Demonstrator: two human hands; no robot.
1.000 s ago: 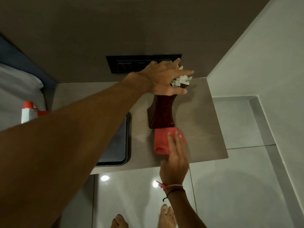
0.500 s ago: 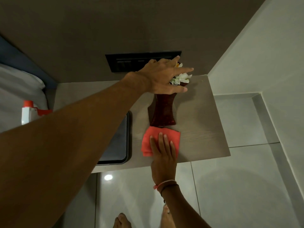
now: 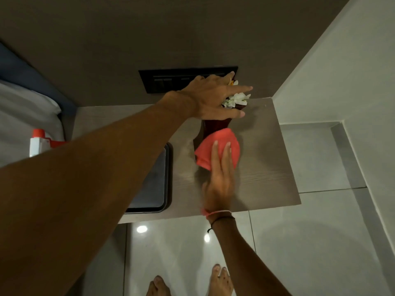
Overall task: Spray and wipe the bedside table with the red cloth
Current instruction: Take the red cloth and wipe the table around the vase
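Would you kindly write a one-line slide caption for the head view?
Left hand grips the dark red vase while right hand presses the red cloth on the bedside table.

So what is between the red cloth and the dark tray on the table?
Only bare tabletop: in the head view, a strip of the bedside table separates the red cloth from the dark tray.

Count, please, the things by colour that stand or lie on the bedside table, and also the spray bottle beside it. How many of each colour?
Red: 1, the red cloth under the right hand.
Dark red: 1, the vase with white flowers, under the left hand.
Black: 1, the tray.
White and red: 1, the spray bottle, on the bed.
Total: 4
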